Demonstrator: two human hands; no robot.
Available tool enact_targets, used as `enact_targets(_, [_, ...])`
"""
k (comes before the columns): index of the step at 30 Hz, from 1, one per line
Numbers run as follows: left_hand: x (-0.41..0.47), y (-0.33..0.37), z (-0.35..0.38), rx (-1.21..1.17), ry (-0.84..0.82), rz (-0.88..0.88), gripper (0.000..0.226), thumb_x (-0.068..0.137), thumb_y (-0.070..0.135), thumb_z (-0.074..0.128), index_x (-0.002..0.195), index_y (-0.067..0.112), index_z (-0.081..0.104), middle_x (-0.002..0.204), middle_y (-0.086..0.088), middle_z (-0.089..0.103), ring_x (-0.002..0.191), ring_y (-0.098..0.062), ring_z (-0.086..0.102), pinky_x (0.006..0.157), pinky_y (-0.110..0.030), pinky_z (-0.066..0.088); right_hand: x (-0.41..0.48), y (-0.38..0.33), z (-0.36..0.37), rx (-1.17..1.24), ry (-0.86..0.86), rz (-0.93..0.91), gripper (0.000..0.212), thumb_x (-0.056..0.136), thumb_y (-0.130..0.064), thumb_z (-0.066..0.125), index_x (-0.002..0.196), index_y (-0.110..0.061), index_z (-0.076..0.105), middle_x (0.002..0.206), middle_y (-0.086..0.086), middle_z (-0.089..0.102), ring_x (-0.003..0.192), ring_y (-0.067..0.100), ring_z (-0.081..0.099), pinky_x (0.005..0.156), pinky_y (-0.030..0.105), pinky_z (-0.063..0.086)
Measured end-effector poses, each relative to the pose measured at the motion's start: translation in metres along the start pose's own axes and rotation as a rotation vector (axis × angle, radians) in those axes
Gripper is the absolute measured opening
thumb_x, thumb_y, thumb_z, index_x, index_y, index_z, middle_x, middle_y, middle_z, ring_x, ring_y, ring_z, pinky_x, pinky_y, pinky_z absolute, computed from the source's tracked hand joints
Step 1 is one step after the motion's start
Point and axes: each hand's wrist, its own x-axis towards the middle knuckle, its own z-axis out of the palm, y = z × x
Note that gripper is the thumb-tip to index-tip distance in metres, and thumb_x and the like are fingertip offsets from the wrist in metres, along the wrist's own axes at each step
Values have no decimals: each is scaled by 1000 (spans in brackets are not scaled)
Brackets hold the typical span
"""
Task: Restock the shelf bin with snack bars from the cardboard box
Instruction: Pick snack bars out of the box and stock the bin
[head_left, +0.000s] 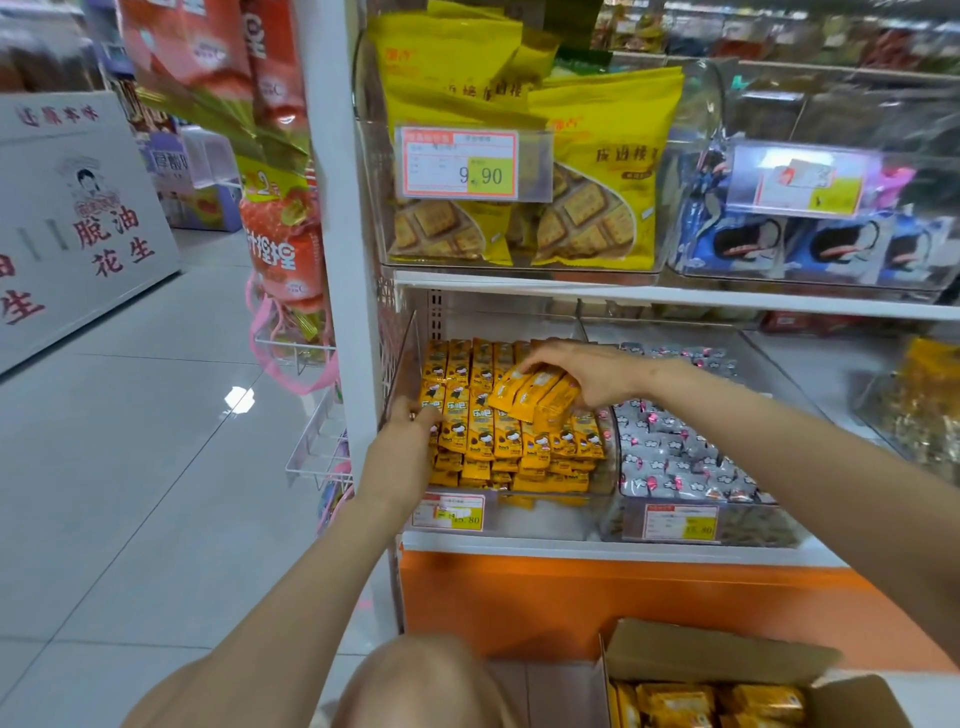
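A bare knee (426, 680) fills the bottom of the view. Just right of it the cardboard box (717, 654) stands open, with yellow snack bars (727, 701) lying inside.

Farther off, above the orange shelf base (571, 597), the clear shelf bin (545, 512) on the lower shelf is already packed with neat rows of the same yellow packs. They are stacked close up to its front wall.

The right hand (592, 371) reaches in from the right and clamps a handful of bars (535, 397) from above, holding them tilted just over the middle rows. The left hand (410, 423) is at the bin's near left corner, fingers curled onto the leftmost packs. Whether it pinches one or only steadies the row I cannot tell. The two hands are well apart.

The handful looks like the main risk. It is several loose bars held only by a top grip, so it could fan out and shed one, which might land crooked or slide right into the neighbouring bin of silver-wrapped snacks (675, 452). The bin also looks nearly full. Pressing more in could push the near stack over the front wall, past the price tag (451, 512). Set down at this tilt, the bars would likely knock the tidy rows askew.
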Motion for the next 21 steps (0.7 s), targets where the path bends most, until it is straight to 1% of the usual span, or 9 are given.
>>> enact_targets(2, [0, 1, 0, -1, 3, 4, 49, 83, -11, 49, 127, 13, 51, 131, -11, 40, 108, -30, 55, 87, -34, 47, -4, 5, 3, -19, 51, 14, 64, 73, -15, 75, 128, -25, 43, 124, 2, 44, 106, 21, 51, 82, 36, 47])
enact_targets(3, [0, 2, -1, 2, 6, 5, 49, 84, -11, 49, 127, 12, 51, 130, -11, 40, 109, -30, 54, 87, -33, 46, -6, 7, 5, -28, 67, 13, 60, 73, -16, 75, 124, -25, 46, 121, 0, 43, 103, 20, 51, 79, 35, 47])
enact_targets(5, [-1, 5, -1, 0, 17, 6, 48, 84, -11, 48, 127, 10, 51, 129, -12, 40, 111, -30, 51, 88, -33, 46, -9, 11, 7, -29, 85, 6, 56, 73, -16, 75, 122, -24, 49, 118, -1, 44, 101, 18, 50, 79, 35, 46])
enact_targets(8, [-1, 13, -1, -13, 54, 34, 47, 84, -11, 48, 127, 7, 51, 128, -13, 42, 115, -30, 47, 88, -35, 45, -11, 13, 6, -36, 60, 17, 62, 73, -17, 74, 128, -27, 48, 120, -1, 43, 106, 18, 47, 83, 33, 44])
enact_targets(10, [-1, 18, 0, -30, 70, 60, 45, 85, -8, 50, 127, 7, 51, 127, -13, 43, 118, -29, 46, 89, -36, 45, -10, 13, 5, -47, 46, 25, 65, 74, -21, 74, 132, -28, 45, 124, 1, 43, 110, 18, 46, 81, 26, 39])
enact_targets(12, [-1, 22, 0, -67, 71, 74, 41, 86, -5, 50, 126, 7, 53, 127, -12, 44, 119, -28, 45, 89, -36, 45, -7, 13, 5, -58, 44, 12, 63, 75, -23, 74, 131, -27, 45, 127, 0, 44, 111, 18, 46, 80, 25, 37])
enact_targets(16, [-4, 27, 0, -124, 64, 126, 34, 89, 5, 55, 122, 10, 55, 128, -8, 45, 121, -23, 44, 89, -32, 44, 0, 10, 1, -113, 24, 11, 63, 74, -24, 76, 128, -25, 45, 124, -1, 46, 107, 20, 49, 80, 31, 42])
enact_targets(18, [-4, 26, 1, -137, 57, 122, 33, 88, 8, 57, 121, 11, 56, 127, -7, 46, 121, -22, 44, 87, -30, 42, 2, 10, -1, -141, -13, 12, 68, 72, -27, 77, 131, -24, 43, 127, 1, 44, 107, 18, 47, 78, 27, 38])
enact_targets(21, [-2, 24, 0, -187, 52, 84, 30, 87, 8, 59, 117, 11, 58, 124, -7, 47, 118, -23, 46, 86, -30, 42, 4, 8, -4, -176, -57, 20, 72, 73, -29, 77, 134, -25, 40, 128, 3, 41, 100, 11, 38, 75, 24, 31])
